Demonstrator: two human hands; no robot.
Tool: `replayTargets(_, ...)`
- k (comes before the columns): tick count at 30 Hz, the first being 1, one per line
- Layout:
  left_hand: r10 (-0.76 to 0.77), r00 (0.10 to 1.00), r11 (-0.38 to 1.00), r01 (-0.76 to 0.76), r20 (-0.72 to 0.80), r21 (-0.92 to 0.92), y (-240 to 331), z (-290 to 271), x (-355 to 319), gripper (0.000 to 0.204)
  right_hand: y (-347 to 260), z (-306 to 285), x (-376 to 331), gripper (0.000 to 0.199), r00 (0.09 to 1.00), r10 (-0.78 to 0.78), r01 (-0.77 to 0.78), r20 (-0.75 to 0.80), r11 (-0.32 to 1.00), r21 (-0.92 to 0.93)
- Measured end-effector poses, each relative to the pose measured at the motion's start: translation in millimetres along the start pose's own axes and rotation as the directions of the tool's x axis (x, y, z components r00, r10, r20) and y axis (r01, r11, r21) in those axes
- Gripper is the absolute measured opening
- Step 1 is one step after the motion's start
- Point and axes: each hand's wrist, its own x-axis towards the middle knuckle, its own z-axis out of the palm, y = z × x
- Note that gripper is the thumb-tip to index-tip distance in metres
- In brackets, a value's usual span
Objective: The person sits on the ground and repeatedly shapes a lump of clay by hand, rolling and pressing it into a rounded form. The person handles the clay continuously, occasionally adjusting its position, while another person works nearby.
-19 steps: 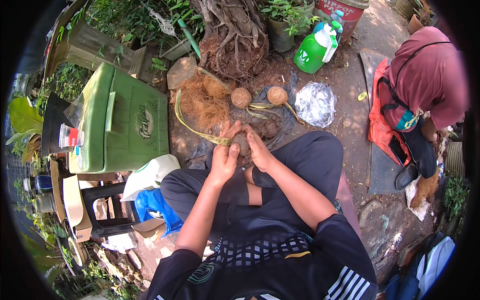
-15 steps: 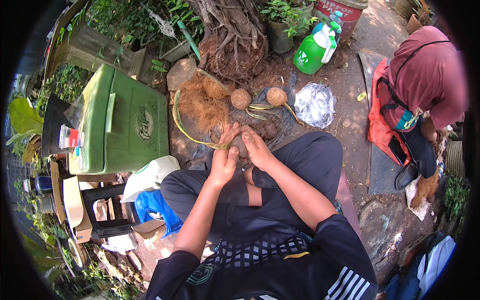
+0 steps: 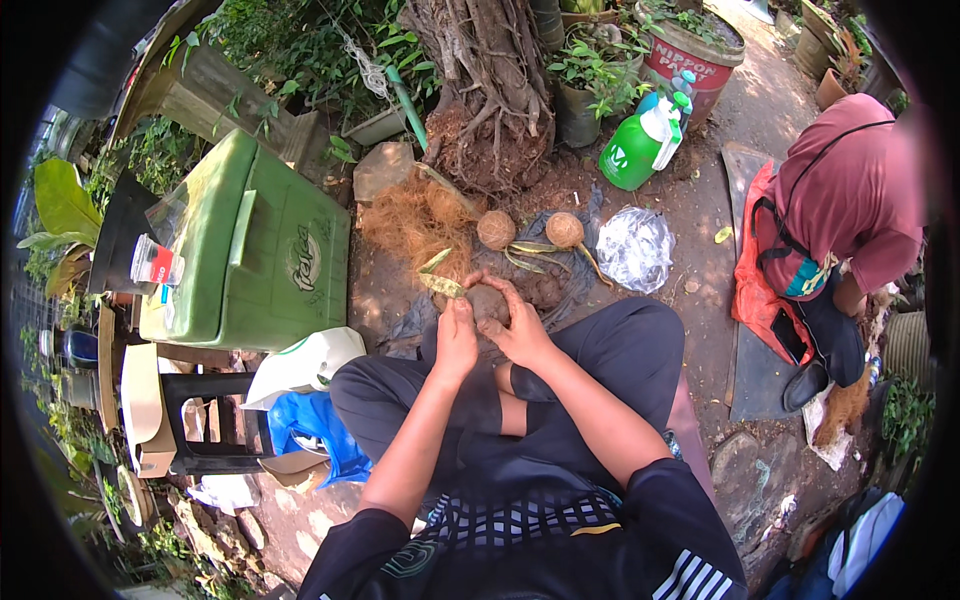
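I sit cross-legged on bare earth, both hands together in front of my knees. My left hand [image 3: 456, 333] and my right hand [image 3: 512, 328] cup a dark brown ball of soil or fibre [image 3: 487, 302] with a small plant's yellow-green leaves [image 3: 441, 284] sticking out at its left. Just beyond lie two finished round fibre balls [image 3: 496, 229] [image 3: 564, 230], each with long leaves trailing, on a dark sheet [image 3: 560, 285]. A heap of loose coconut fibre [image 3: 412, 222] lies to the far left of them.
A green plastic crate [image 3: 250, 250] stands at left, a black stool [image 3: 205, 420] and blue and white bags [image 3: 310, 440] near my left knee. A clear plastic bag [image 3: 635, 248] and green spray bottle [image 3: 640, 145] lie beyond; a tree trunk [image 3: 490, 70] stands behind. Another person [image 3: 840, 230] crouches at right.
My hands have stayed on the ball, turning and pressing it slightly; the leaves now stick out to the left. The view has shifted a little.
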Motion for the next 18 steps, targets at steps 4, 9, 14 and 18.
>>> replayTargets(4,0.019,0.997,0.995,-0.012,-0.070,0.097,-2,4,-4,0.061,4,-1,-3,0.080,0.999,0.034,-0.034,0.003,0.999,0.018)
replayTargets(9,0.131,0.969,0.965,-0.076,-0.208,0.249,-3,11,-7,0.058,7,5,1,0.077,0.995,0.070,-0.096,0.072,0.871,0.481)
replayTargets(14,0.193,0.935,0.960,-0.118,-0.297,0.253,-1,22,-10,0.056,-9,-1,1,0.071,0.995,0.026,-0.069,0.095,0.872,0.485)
replayTargets(18,0.371,0.904,0.848,-0.236,-0.212,0.474,4,18,-4,0.063,-23,-2,0,0.070,0.991,0.120,-0.136,0.067,0.800,0.584)
